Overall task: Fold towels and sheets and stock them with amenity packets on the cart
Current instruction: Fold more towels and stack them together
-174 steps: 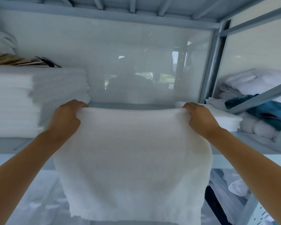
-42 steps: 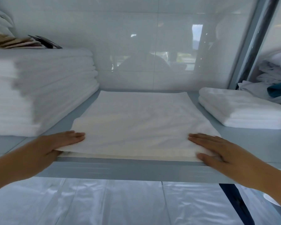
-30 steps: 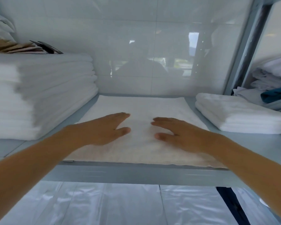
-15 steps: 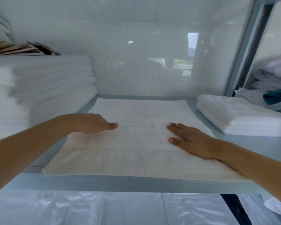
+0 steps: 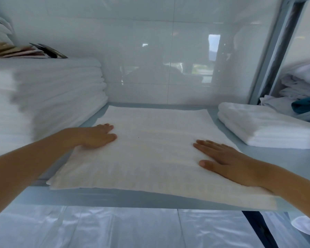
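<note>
head view: grey shelf point(image 5: 284, 158) carries a tall, blurred towel stack point(image 5: 48, 97), cut off left. folded white towel point(image 5: 147, 149) lies centre; left hand point(image 5: 97, 136) and right hand point(image 5: 220, 158) press it, fingers flat. packets point(image 5: 25, 51) indistinct.

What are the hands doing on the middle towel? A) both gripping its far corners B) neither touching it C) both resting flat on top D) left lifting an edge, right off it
C: the left hand and right hand both lie palm-down with straight fingers on the folded white towel.
</note>
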Demonstrator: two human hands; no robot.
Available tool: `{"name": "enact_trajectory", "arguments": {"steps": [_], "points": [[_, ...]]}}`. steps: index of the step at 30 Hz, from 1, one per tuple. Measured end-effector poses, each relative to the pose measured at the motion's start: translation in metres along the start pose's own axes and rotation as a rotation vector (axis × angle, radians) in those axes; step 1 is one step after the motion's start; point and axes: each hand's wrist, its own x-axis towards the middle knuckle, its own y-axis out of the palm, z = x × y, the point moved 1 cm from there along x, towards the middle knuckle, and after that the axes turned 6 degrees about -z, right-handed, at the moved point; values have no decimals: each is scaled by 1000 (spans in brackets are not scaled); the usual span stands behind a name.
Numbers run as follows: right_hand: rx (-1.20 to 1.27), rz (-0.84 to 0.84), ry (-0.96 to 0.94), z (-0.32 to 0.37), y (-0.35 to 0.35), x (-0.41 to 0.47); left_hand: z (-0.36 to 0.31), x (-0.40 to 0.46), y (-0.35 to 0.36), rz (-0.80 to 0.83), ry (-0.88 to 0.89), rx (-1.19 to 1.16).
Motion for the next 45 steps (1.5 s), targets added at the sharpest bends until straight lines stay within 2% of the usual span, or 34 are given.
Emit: {"name": "enact_trajectory", "arguments": {"steps": [2, 3, 6, 8, 11, 14, 16, 19, 35, 41, 45], "points": [[-24, -4, 20, 2, -7, 7, -26, 4, -14, -62, -58, 96], [-21, -26, 35, 5, -13, 14, -44, 5, -18, -103, -22, 83], [98, -202, 22, 21, -22, 58, -102, 11, -20, -123, 259, -85], [75, -209, -37, 33, -13, 93, -128, 20, -11, -98, 323, -111], [61, -100, -7, 19, 1, 131, -113, 41, 6, -138, 203, -102], [37, -96, 120, -22, -1, 136, -53, 55, 12, -210, 3, -122], [4, -98, 163, -41, -2, 130, -24, 57, 15, -206, -58, -105], [-15, -101, 154, -45, 3, 117, -16, 52, 21, -222, -47, -95], [-39, -21, 57, -6, 10, -26, -53, -102, 41, -172, -44, -34], [-42, -171, 23, 4, 37, -104, -62, -173, 54, -179, 27, -99], [13, -225, 48, 5, 35, -111, -62, -183, 57, -206, 63, -112]]}}
